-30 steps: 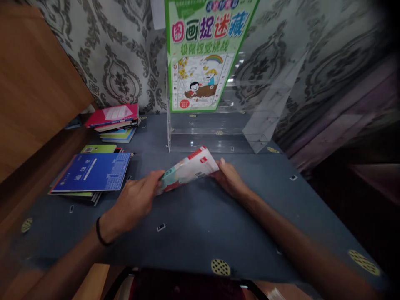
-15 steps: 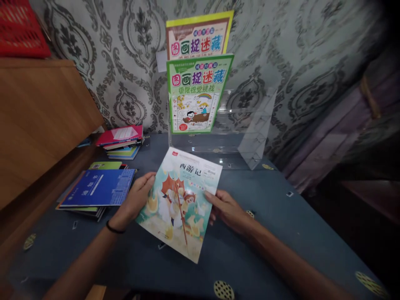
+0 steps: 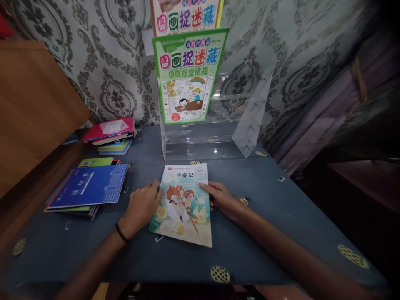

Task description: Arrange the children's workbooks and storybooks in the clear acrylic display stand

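Note:
A book [image 3: 183,208] with a white-and-teal illustrated cover is held low over the table, tilted slightly. My left hand [image 3: 142,207], with a black band at the wrist, is closed at its left edge; the fingertips are partly hidden there. At the right edge my right hand [image 3: 222,201] pinches the book, thumb on the cover and fingers underneath. Behind it stands a clear acrylic rack [image 3: 200,151]. A green-bordered picture book [image 3: 190,77] leans upright in the rack, and another picture book [image 3: 187,18] with a yellow edge rises behind that one.
To the left lie two stacks, one topped by a blue book [image 3: 89,186], the other by a pink-red book [image 3: 109,128]. A wooden cabinet [image 3: 37,104] stands at the far left. Patterned wallpaper [image 3: 121,54] is behind, and a curtain [image 3: 325,121] hangs at the right.
The book has come down towards the table and turned straighter, with both hands on it. My left hand has shifted along its left edge. The view has tilted slightly downward.

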Tool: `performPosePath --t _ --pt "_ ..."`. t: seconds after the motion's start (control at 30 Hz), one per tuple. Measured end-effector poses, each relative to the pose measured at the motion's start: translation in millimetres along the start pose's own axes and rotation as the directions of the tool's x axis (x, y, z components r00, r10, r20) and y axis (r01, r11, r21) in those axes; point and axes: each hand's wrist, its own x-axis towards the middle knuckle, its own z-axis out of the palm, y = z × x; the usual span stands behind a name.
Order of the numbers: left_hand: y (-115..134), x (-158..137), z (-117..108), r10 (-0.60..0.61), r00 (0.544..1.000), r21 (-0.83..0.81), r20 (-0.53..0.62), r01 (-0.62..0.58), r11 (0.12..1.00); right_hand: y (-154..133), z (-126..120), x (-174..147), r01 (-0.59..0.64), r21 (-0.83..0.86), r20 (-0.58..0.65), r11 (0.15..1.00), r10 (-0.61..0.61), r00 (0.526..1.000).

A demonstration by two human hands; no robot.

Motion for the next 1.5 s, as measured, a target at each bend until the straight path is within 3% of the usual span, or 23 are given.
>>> performPosePath --t 0.1,0.17,0.23,0.4,0.6,0.73,0.83,0.93,1.0,1.07,1.17,1.33,1.43,1.5 --pt "20 1 1 0.137 0.989 -0.251 -0.052 -0.146 0.957 2 2 -2 0.029 0.026 0.037 0.999 -0.03 0.999" --pt "34 3 4 0.206 0.978 -0.472 -0.033 -0.197 0.859 4 2 -5 0.024 0.084 0.102 0.996 -0.032 0.994" --pt "46 6 6 0.251 0.968 -0.585 0.001 -0.203 0.786 6 1 -8 0.016 0.15 0.184 0.989 -0.044 0.982" --pt "63 12 2 0.269 0.961 -0.596 0.059 -0.182 0.782 8 1 -13 0.039 0.231 0.299 0.972 -0.109 0.948" --pt "81 10 -4 0.208 0.973 -0.449 0.096 -0.144 0.882 15 2 -10 0.115 0.185 0.264 0.976 -0.162 0.951" --pt "83 9 -4 0.195 0.975 -0.442 0.106 -0.129 0.888 16 1 -11 0.145 0.11 0.289 0.983 -0.171 0.942" --pt "73 11 -6 0.258 0.946 -0.613 0.196 -0.087 0.785 15 3 -13 0.167 0.096 0.288 0.981 -0.188 0.939" --pt "64 13 -6 0.322 0.888 -0.793 0.329 0.074 0.605 15 3 -14 0.161 0.124 0.285 0.979 -0.19 0.939" --pt "61 14 -5 0.335 0.872 -0.825 0.357 0.127 0.55 15 2 -14 0.157 0.139 0.296 0.978 -0.192 0.936" --pt "63 13 -1 0.317 0.892 -0.803 0.323 0.081 0.59 15 1 -13 0.166 0.142 0.303 0.976 -0.202 0.931" --pt "66 8 5 0.281 0.944 -0.661 0.176 -0.098 0.744 14 3 -14 0.164 0.109 0.288 0.981 -0.189 0.939" --pt "52 7 14 0.257 0.966 -0.455 -0.006 -0.231 0.86 13 6 -18 0.081 0.017 0.229 0.997 -0.083 0.97" --pt "28 18 22 0.219 0.965 -0.238 -0.142 -0.248 0.939 3 -6 -25 -0.043 -0.215 0.29 0.976 0.106 0.951" --pt "13 30 29 0.238 0.952 -0.16 -0.193 -0.27 0.949 -11 -15 -30 -0.03 -0.494 0.274 0.869 0.188 0.943"
